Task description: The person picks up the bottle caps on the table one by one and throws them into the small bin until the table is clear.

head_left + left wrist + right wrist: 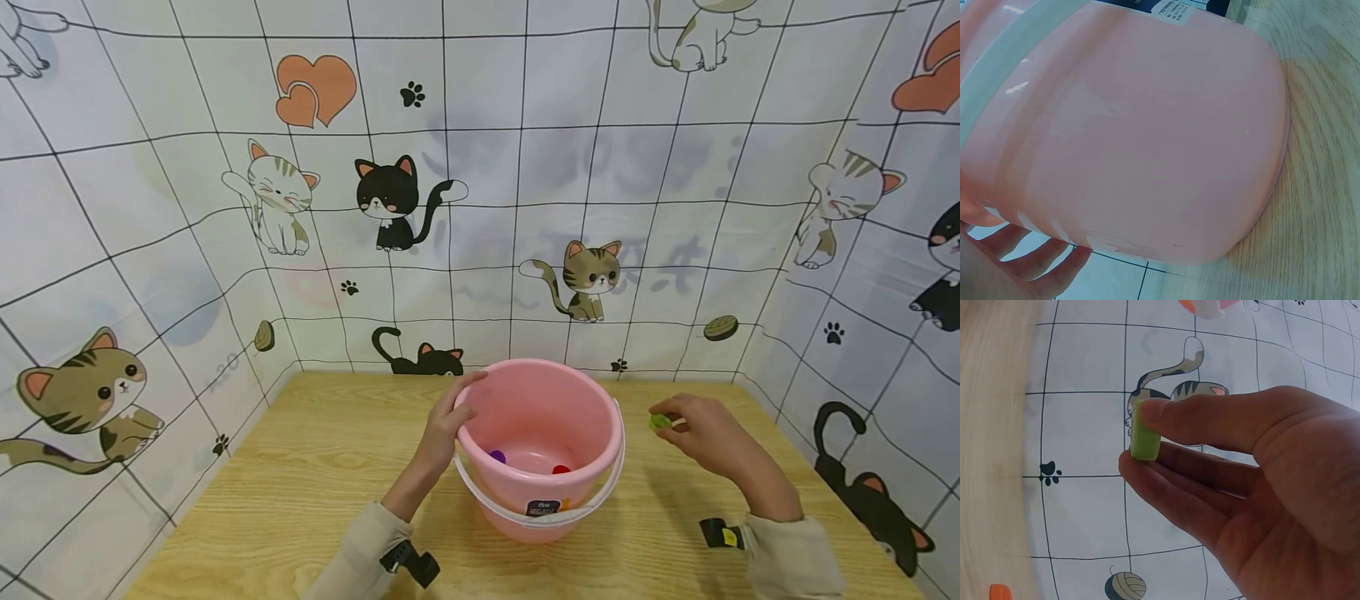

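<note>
A pink bucket (517,492) with a white handle (540,521) stands upright on the wooden table. My left hand (444,425) grips its rim at the left, thumb over the edge. In the left wrist view the fingers (1063,269) of that hand lie along the bucket's outer wall (1147,137). Inside on the bottom lie a purple piece (497,456) and a red piece (561,470), both partly hidden by the near wall. To the right of the bucket, above the table, my right hand (705,433) pinches a small light-green piece (1145,434) between thumb and fingers.
The wooden table (322,492) ends at a cloth printed with cats (487,167), which surrounds it at the back and both sides. In the right wrist view an orange piece (1000,592) shows at the lower left on the table. Each wrist carries a small black camera.
</note>
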Action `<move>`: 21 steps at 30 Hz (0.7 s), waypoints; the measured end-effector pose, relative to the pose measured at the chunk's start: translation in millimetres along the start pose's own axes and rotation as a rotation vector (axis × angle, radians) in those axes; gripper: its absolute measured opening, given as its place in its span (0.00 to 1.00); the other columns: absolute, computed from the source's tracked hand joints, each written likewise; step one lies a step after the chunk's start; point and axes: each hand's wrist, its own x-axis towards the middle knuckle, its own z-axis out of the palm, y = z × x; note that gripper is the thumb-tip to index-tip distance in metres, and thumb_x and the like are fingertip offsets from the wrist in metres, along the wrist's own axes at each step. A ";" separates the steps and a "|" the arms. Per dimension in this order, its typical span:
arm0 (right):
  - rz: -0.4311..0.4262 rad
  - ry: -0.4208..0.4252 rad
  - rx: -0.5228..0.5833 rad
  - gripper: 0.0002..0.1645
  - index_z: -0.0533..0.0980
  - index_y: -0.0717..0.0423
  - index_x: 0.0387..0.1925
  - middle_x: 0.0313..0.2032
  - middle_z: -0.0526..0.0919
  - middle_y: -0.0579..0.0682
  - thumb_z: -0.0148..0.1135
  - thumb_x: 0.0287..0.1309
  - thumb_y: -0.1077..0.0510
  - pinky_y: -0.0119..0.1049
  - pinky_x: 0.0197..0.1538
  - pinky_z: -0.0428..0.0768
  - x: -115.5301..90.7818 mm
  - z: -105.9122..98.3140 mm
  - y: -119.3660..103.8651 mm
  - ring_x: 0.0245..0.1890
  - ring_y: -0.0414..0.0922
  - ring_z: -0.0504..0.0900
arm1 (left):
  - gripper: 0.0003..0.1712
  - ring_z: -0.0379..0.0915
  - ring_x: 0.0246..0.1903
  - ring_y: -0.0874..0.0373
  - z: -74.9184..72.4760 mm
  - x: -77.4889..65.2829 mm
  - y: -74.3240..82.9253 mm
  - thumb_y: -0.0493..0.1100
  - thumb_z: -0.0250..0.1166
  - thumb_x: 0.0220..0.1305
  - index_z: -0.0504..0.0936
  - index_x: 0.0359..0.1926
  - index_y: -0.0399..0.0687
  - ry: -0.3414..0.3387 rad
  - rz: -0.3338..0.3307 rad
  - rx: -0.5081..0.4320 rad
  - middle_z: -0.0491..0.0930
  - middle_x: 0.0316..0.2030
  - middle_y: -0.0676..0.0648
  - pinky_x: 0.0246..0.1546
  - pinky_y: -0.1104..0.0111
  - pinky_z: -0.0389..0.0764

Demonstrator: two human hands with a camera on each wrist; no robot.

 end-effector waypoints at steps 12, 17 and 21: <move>-0.027 0.020 0.000 0.18 0.83 0.66 0.51 0.48 0.86 0.64 0.69 0.61 0.64 0.47 0.42 0.88 0.5 -5.5 -9.6 0.43 0.57 0.88 | 0.33 0.76 0.61 0.39 -1.1 -0.1 0.5 0.42 0.52 0.65 0.73 0.72 0.58 0.005 0.010 0.006 0.73 0.69 0.42 0.59 0.42 0.79; -0.031 0.025 0.003 0.17 0.83 0.66 0.51 0.48 0.87 0.63 0.69 0.60 0.63 0.47 0.42 0.88 1.1 -5.8 -11.1 0.43 0.57 0.88 | 0.33 0.76 0.60 0.38 -0.5 0.4 0.0 0.41 0.52 0.65 0.73 0.71 0.56 0.004 0.014 -0.005 0.73 0.69 0.40 0.58 0.42 0.80; -0.033 0.026 0.003 0.17 0.84 0.66 0.50 0.47 0.87 0.62 0.69 0.60 0.63 0.46 0.42 0.88 0.9 -5.9 -11.2 0.43 0.56 0.88 | 0.33 0.77 0.59 0.38 0.5 0.8 -1.0 0.40 0.52 0.64 0.74 0.71 0.54 0.005 0.018 -0.011 0.74 0.68 0.39 0.57 0.43 0.81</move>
